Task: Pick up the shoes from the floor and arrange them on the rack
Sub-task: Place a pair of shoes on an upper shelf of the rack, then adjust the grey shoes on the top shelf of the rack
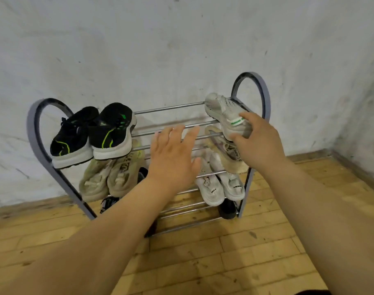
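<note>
Here, right hand (pixel 259 139) grip apparently closed on white sneaker (pixel 226 116) at rack (pixel 259 90) top's right edge, left hand (pixel 173 154) open over bare middle rails.

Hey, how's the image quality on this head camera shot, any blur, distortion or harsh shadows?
Head view: wide-angle lens bows the rack and wall edges; light is soft and even, with only faint shadows on the wall and no glare; the left hand is slightly motion-blurred at its fingertips, the right hand on the white sneaker is sharper; shoes on the lower tiers look soft.
</note>
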`<act>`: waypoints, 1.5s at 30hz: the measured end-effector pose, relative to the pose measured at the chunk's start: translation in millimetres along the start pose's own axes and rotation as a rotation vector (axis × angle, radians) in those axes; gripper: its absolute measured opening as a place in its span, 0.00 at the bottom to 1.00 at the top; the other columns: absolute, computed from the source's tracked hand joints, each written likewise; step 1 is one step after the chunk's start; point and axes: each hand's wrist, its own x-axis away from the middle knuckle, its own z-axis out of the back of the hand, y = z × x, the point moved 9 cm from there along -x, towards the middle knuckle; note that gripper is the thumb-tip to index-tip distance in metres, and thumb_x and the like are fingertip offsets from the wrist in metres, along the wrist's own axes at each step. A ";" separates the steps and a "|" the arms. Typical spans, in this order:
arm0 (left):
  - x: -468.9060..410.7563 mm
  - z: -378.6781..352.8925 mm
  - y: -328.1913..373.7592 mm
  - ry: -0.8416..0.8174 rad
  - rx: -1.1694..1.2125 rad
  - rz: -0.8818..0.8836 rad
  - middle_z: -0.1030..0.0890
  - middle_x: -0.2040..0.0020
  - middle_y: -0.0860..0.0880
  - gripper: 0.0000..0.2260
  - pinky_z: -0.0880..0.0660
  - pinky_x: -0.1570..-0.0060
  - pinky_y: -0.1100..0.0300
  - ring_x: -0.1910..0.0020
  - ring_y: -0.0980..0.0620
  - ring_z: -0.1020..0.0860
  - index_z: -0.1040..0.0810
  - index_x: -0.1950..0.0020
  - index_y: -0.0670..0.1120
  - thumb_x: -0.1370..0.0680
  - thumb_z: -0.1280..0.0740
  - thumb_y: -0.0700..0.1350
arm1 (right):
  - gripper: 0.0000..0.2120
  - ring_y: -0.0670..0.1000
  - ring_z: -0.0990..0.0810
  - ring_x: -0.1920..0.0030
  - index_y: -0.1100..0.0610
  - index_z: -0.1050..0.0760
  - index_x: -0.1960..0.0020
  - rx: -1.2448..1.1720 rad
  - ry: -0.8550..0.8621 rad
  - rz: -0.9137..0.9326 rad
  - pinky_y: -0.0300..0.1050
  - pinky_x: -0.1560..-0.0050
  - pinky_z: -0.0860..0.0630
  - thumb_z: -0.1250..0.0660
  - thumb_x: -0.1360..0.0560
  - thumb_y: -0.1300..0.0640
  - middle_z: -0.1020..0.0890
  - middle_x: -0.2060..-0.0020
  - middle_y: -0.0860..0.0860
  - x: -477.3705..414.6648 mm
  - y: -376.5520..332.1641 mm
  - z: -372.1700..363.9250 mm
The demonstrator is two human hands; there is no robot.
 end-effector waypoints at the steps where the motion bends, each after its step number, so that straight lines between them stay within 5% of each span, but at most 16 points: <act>1: -0.7 -10.8 -13.0 -0.105 -0.020 0.055 0.36 0.22 0.47 0.34 0.47 0.23 0.36 0.22 0.41 0.40 0.44 0.19 0.56 0.23 0.36 0.60 | 0.24 0.51 0.23 0.39 0.51 0.27 0.28 0.002 0.013 0.008 0.38 0.45 0.32 0.29 0.23 0.55 0.21 0.36 0.52 -1.1 0.9 -1.0; 4: 5.7 -33.4 -31.0 -0.270 -0.067 0.085 0.43 0.18 0.50 0.37 0.56 0.21 0.36 0.20 0.43 0.46 0.52 0.17 0.57 0.22 0.38 0.62 | 0.23 0.52 0.23 0.39 0.52 0.27 0.28 -0.004 0.049 0.031 0.40 0.44 0.32 0.29 0.22 0.55 0.22 0.36 0.51 -6.9 3.4 -3.6; 9: 5.5 -34.5 -33.4 -0.233 -0.064 0.057 0.43 0.18 0.51 0.38 0.57 0.21 0.37 0.20 0.45 0.46 0.52 0.17 0.57 0.22 0.38 0.61 | 0.23 0.56 0.22 0.40 0.53 0.25 0.30 0.014 0.134 0.043 0.52 0.41 0.24 0.28 0.23 0.51 0.20 0.39 0.51 -18.8 8.8 -8.5; 16: 8.2 -34.5 -34.1 -0.250 -0.063 0.043 0.45 0.17 0.50 0.38 0.58 0.21 0.37 0.19 0.44 0.47 0.54 0.17 0.57 0.22 0.38 0.61 | 0.26 0.60 0.28 0.32 0.53 0.29 0.26 0.076 0.140 -0.009 0.55 0.33 0.28 0.30 0.22 0.50 0.25 0.32 0.54 -20.7 10.4 -16.4; 18: 10.2 -30.2 -34.0 -0.271 -0.026 0.049 0.45 0.17 0.49 0.37 0.57 0.20 0.39 0.18 0.44 0.48 0.51 0.17 0.56 0.21 0.38 0.59 | 0.28 0.61 0.34 0.27 0.53 0.30 0.25 0.131 0.174 -0.020 0.56 0.30 0.32 0.30 0.22 0.49 0.31 0.26 0.56 -10.5 1.6 -9.7; 22: 18.2 12.7 -37.7 -0.206 0.158 0.065 0.32 0.25 0.47 0.29 0.42 0.25 0.52 0.25 0.45 0.36 0.37 0.21 0.51 0.20 0.34 0.53 | 0.21 0.57 0.28 0.33 0.54 0.24 0.33 0.091 0.202 0.184 0.54 0.32 0.28 0.28 0.25 0.53 0.25 0.33 0.54 19.3 -53.6 -4.8; 28: 90.9 120.9 -102.3 -0.127 0.180 0.201 0.25 0.39 0.55 0.17 0.29 0.41 0.56 0.39 0.53 0.26 0.25 0.31 0.54 0.20 0.32 0.53 | 0.18 0.48 0.25 0.39 0.47 0.23 0.35 -0.023 -0.362 0.176 0.44 0.41 0.29 0.28 0.24 0.48 0.24 0.40 0.44 72.2 -125.5 -71.9; 34: 276.7 159.8 -222.1 -0.105 0.240 0.647 0.23 0.43 0.59 0.16 0.28 0.50 0.60 0.47 0.65 0.25 0.25 0.35 0.60 0.22 0.30 0.54 | 0.21 0.46 0.24 0.43 0.46 0.25 0.32 0.102 -0.923 0.389 0.42 0.48 0.29 0.29 0.23 0.42 0.21 0.35 0.45 186.3 -228.6 -181.1; 43: 591.4 88.2 -329.4 -0.177 0.348 1.431 0.27 0.30 0.48 0.28 0.25 0.51 0.55 0.40 0.49 0.23 0.33 0.23 0.54 0.22 0.30 0.57 | 0.42 0.57 0.31 0.26 0.54 0.44 0.17 0.550 -1.532 0.847 0.46 0.37 0.30 0.34 0.21 0.35 0.36 0.20 0.52 393.1 -354.1 -376.4; 45: 641.7 58.2 -337.0 -0.225 0.404 1.559 0.30 0.26 0.45 0.32 0.24 0.57 0.59 0.48 0.52 0.21 0.36 0.21 0.53 0.22 0.29 0.57 | 0.42 0.58 0.27 0.30 0.55 0.43 0.18 0.587 -1.597 0.910 0.51 0.35 0.26 0.33 0.23 0.35 0.30 0.23 0.54 437.3 -359.1 -410.9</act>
